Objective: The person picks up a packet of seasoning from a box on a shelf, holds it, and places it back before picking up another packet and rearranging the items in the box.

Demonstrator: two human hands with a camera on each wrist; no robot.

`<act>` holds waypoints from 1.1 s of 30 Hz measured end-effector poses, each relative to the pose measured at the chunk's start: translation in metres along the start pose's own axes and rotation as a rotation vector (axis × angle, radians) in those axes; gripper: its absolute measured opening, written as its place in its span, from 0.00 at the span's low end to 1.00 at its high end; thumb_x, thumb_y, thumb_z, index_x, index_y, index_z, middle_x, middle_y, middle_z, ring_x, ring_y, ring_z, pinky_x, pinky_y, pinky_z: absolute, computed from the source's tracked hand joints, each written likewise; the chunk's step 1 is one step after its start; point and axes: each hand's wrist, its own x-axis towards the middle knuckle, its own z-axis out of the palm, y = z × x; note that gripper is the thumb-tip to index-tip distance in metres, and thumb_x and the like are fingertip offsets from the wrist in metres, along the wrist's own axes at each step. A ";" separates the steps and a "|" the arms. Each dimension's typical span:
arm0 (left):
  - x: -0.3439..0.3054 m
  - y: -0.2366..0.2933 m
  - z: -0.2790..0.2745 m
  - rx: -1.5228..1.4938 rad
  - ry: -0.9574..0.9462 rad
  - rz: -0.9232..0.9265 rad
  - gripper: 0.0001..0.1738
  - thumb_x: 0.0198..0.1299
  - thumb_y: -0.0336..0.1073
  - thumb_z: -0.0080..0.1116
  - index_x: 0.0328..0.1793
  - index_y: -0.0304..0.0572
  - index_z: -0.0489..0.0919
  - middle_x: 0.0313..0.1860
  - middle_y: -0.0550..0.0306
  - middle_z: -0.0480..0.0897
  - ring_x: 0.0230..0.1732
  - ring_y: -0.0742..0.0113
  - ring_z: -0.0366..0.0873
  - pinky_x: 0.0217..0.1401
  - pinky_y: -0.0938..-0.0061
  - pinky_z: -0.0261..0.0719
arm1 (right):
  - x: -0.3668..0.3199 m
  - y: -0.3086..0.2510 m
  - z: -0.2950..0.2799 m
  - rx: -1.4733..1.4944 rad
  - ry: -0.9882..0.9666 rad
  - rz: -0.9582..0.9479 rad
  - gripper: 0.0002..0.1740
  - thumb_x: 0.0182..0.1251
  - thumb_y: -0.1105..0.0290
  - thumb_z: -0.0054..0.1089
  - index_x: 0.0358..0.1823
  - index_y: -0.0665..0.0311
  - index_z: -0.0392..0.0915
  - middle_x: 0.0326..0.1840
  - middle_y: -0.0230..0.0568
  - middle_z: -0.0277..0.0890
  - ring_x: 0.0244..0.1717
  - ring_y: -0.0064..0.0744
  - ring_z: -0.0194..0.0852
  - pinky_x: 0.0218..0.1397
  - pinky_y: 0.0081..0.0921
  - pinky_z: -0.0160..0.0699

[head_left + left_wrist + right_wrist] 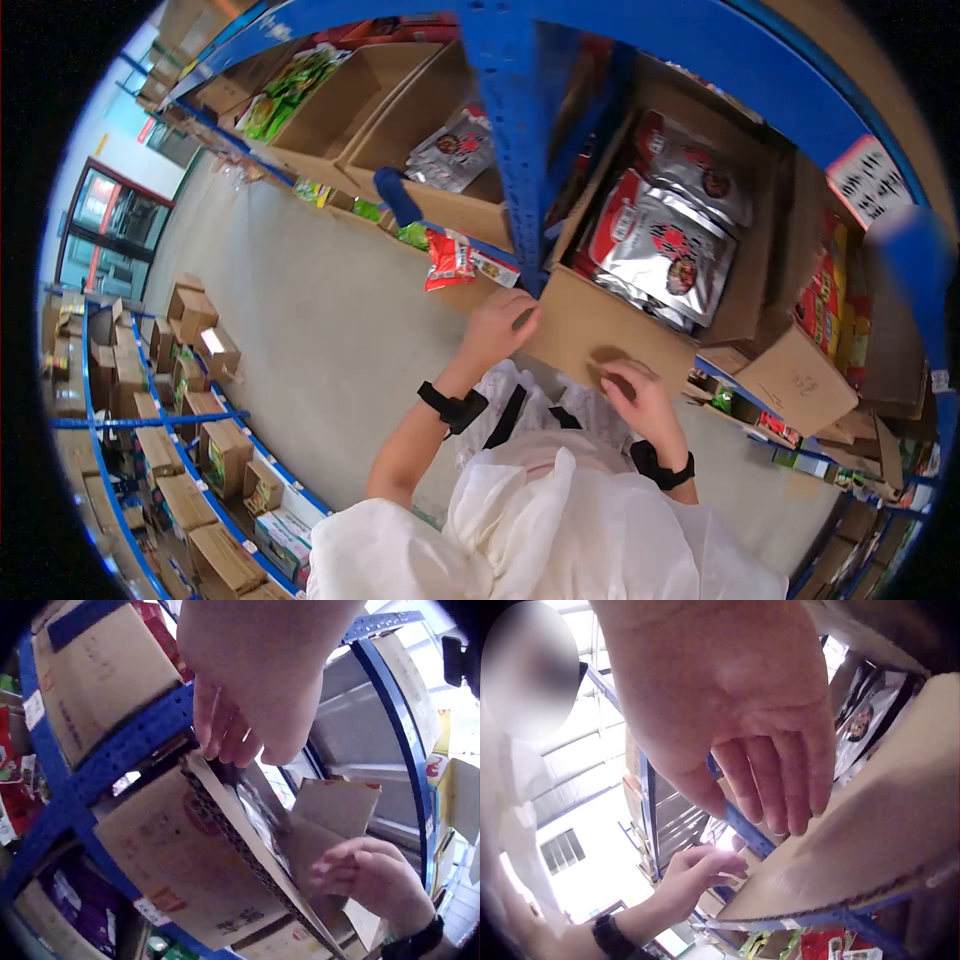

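A cardboard carton point(610, 325) holding silver pouches point(672, 250) with red and black print sits on the blue rack in front of me. My left hand point(500, 328) is at the carton's near left corner. In the left wrist view, its loosely bent fingers point(225, 735) hang right at the carton's top edge. My right hand point(645, 400) hovers by the carton's front wall, toward its right end. In the right wrist view its palm faces the camera and its relaxed fingers point(769, 780) hold nothing, close beside the cardboard wall point(840, 855).
A blue upright post point(510, 130) stands left of the carton, with another carton of silver pouches point(455, 150) beyond it. Red snack bags point(450, 262) hang out below. Right of it is an opened carton point(795, 375). Shelves with boxes point(225, 455) line the aisle's left side.
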 end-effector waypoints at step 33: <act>0.204 -0.325 -0.214 0.077 0.169 0.087 0.09 0.62 0.34 0.52 0.35 0.34 0.75 0.33 0.43 0.79 0.36 0.45 0.77 0.37 0.59 0.76 | 0.525 0.055 0.177 0.340 -0.201 0.880 0.18 0.63 0.57 0.54 0.46 0.65 0.75 0.44 0.46 0.78 0.44 0.43 0.77 0.48 0.38 0.76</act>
